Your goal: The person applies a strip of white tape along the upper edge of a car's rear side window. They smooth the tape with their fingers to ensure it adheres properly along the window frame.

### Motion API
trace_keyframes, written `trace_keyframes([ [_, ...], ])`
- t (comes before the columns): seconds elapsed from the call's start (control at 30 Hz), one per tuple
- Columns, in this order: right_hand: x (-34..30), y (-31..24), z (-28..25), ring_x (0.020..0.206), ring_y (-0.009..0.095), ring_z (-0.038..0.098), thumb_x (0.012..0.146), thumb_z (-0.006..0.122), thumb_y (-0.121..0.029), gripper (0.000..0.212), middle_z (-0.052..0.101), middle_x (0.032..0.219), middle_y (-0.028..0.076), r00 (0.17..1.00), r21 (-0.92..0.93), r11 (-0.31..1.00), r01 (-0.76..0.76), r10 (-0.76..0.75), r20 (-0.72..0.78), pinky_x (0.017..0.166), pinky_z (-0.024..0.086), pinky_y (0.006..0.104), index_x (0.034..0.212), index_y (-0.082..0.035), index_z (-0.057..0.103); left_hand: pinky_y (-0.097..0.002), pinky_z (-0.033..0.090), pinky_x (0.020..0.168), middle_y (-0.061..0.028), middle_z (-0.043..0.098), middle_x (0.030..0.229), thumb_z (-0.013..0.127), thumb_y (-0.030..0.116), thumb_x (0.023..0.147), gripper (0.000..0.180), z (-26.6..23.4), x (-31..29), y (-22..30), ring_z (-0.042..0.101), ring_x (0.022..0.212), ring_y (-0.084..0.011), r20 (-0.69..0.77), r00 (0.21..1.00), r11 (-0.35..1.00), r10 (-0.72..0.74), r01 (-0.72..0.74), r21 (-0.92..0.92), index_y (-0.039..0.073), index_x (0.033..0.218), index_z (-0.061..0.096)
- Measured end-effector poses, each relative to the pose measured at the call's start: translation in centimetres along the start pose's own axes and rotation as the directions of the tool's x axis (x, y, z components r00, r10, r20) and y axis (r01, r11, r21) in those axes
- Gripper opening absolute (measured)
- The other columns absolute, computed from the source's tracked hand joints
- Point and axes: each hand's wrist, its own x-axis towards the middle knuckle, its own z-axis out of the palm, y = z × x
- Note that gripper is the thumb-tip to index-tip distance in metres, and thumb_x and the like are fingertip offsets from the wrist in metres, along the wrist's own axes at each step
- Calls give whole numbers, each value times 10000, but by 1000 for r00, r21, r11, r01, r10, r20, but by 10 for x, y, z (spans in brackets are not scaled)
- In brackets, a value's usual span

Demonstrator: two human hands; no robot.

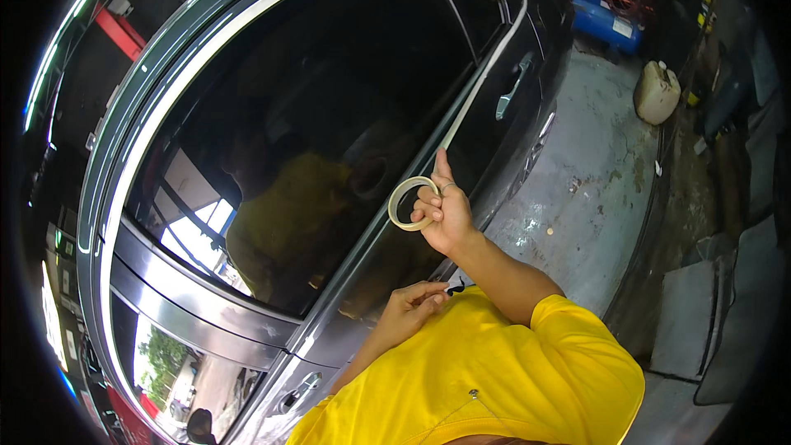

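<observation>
My right hand (447, 216) holds a roll of pale masking tape (392, 204), its fingers curled through the ring. Its index finger points up the car door (486, 144), the tip at the end of a pale tape strip (470, 107) along the window's lower edge. A similar pale band follows the frame round the dark side window (329, 66). Close to my yellow shirt, my left hand (406, 311) has its fingers pinched together. A small black-and-white thing (456, 287) shows at those fingertips; what it is I cannot make out.
Door handles (514, 89) stick out from the car's side. Beyond the grey floor (568, 173) stand a blue tank (606, 25) with a coiled hose and a yellowish plastic jerrycan (657, 92). Grey panels (688, 321) lie at the right.
</observation>
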Motion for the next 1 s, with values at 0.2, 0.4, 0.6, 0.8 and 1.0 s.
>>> trace_keyframes([
  [0.2,5,-15,-4,495,63,384,1156,277,-243,573,386,665,-63,1000,-6,1000,-27,27,4,657,553,342,1679,-455,175,-250,420,568,23,673,730,681,106,1005,215,-7,4,24,523,577,-54,36,993,980,114,-118,158,13,1170,782],
  [0.4,-1,-18,1,518,68,381,1138,311,-212,626,379,676,-60,999,-40,999,-29,29,-13,674,538,361,1693,-446,136,-212,400,593,37,685,769,759,74,928,220,-24,-1,51,526,618,-28,-308,889,939,340,-305,155,8,1135,799],
  [0.6,1,-21,2,515,62,368,1139,327,-213,631,373,674,-68,999,-13,999,-44,43,-32,685,533,354,1690,-452,132,-226,450,710,12,666,933,748,109,935,332,-72,54,90,585,775,-71,-561,647,848,516,-478,227,-43,1229,732],
  [0.8,3,-15,2,510,78,370,1144,309,-199,622,354,677,-43,989,2,989,-149,149,-20,678,527,362,1684,-469,161,-299,506,952,-121,720,1180,694,44,938,396,-63,137,222,665,1001,-153,-165,592,587,789,-646,489,-33,1327,699],
  [1.0,4,-19,-7,519,79,352,1150,322,-188,629,340,688,-41,984,113,978,-176,170,59,630,538,344,1688,-462,145,-439,394,1195,-132,693,1369,597,-40,942,443,-23,312,282,522,1417,-373,562,607,-73,562,-640,765,73,1359,697],
])
